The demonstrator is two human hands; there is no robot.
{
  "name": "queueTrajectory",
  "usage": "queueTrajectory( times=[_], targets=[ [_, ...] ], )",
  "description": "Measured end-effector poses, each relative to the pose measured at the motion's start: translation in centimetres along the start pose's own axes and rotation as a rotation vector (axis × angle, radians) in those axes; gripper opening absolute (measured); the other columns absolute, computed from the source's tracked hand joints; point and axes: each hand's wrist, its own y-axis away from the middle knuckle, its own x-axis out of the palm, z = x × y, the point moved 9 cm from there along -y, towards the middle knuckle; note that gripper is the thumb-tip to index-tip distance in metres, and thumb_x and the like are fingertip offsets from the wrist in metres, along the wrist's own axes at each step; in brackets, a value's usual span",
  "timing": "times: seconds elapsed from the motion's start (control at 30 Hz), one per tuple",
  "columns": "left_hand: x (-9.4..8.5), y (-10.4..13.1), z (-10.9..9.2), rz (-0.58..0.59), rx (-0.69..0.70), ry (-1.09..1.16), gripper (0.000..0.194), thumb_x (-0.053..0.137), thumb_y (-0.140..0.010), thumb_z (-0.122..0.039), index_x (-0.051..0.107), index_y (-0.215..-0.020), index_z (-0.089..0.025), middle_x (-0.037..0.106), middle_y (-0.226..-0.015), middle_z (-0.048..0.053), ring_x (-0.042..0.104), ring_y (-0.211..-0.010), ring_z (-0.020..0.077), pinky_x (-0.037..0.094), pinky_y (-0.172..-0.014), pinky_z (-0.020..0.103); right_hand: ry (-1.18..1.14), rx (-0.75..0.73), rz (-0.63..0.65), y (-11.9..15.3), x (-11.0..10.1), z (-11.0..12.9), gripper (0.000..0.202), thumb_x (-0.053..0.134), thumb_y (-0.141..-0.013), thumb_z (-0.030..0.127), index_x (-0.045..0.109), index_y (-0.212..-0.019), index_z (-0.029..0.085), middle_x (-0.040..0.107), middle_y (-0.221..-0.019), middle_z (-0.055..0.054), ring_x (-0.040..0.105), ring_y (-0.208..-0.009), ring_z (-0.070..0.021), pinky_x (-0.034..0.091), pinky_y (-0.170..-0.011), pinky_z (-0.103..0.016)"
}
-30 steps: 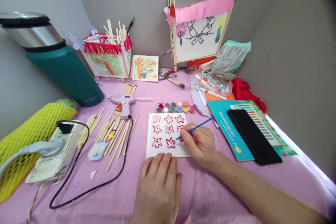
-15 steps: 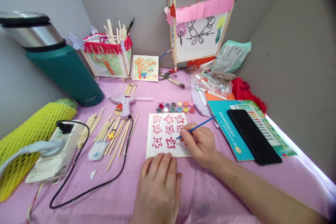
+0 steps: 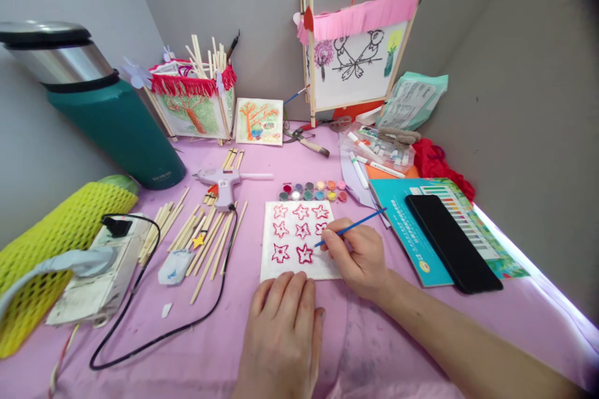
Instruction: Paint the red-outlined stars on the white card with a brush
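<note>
Paintbrush (image 3: 358, 223); slightly farther right than before

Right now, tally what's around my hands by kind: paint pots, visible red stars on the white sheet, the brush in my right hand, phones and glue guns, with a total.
Paint pots: 12
Visible red stars: 8
Brush in right hand: 1
Phone: 1
Glue gun: 1
Total: 23
</note>
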Motion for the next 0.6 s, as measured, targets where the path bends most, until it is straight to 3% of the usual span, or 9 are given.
queueTrajectory(
  times=[0.6],
  targets=[
    [-0.10,0.03,-0.14,-0.002,0.004,-0.010,0.022,0.053,-0.085,-0.018,0.064,-0.103,-0.012,0.068,-0.105,0.008,0.058,-0.098,0.0243,0.041,-0.086,0.041,0.024,0.000,0.044,0.11,0.37,0.02,0.021,0.047,-0.091,0.017,0.057,-0.072,0.018,0.064,-0.064,-0.002,0.058,-0.056,-0.0115,0.042,-0.054,-0.024]
  ],
)
